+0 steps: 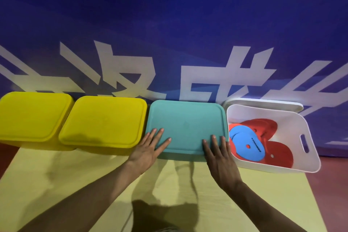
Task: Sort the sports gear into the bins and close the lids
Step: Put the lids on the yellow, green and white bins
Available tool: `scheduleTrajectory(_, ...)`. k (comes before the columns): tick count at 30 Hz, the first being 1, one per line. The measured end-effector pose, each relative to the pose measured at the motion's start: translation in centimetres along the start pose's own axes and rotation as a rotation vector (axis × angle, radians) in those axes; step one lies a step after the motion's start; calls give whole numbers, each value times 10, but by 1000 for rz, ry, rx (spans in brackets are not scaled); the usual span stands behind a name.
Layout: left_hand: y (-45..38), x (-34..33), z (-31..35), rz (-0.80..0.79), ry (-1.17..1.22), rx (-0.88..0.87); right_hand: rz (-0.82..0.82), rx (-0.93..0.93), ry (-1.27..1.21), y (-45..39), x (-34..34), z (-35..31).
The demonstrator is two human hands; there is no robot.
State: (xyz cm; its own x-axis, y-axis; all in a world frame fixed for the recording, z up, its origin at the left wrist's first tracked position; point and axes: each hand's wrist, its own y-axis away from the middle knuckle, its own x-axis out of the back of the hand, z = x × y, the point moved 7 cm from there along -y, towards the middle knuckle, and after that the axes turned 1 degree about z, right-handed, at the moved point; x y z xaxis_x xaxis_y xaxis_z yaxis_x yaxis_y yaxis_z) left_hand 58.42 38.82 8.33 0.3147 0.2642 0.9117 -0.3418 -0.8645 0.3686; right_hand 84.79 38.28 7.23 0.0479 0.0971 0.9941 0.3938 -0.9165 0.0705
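Four bins stand in a row on a pale yellow mat (75, 184), backed by a blue banner (169, 15) with large white characters. The landmark here is the teal bin, whose teal lid (186, 126) sits flat on top of it, closed.

The left hand (148, 149) lies on the near left corner of the teal lid, fingers straight and spread, palm down, gripping nothing. The right hand (220, 158) lies on the near right corner of the same lid, fingers straight and close together, flat against the surface, also holding nothing. Both forearms reach in from the near edge of the mat.

Just left of the teal lid sits a yellow bin (103, 122) with its lid on, nearly touching it. Further left of that stands a second yellow bin (32, 115), also lidded.

Just right of the teal lid stands a white bin (301, 124), uncovered, with a slot handle in its right wall. Inside it lie flat red discs (278, 154) and, on top of them toward the teal lid, a blue disc (244, 143) with a small hole in its middle. A white lid (263, 102) rests behind the white bin, leaning at its far rim against the banner
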Motion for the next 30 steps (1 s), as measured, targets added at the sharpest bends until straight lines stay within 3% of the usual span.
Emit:
scheduleTrajectory(6,-4,8,-8,-23,-62,-25,-38,-116,-75,-4,-2,-26)
scheduleTrajectory(12,-9,1,-11,-65,4,-4,-37,-112,-54,-6,-1,-35)
scheduleTrajectory(22,-2,15,-10,-208,91,-32,-282,-249,-38,-9,23,-43)
scheduleTrajectory(25,-11,30,-10,-287,196,-33,-278,-242,-52,-6,35,-49)
scheduleTrajectory(30,-19,57,-8,-225,264,-53,-236,-303,-158,3,30,-37)
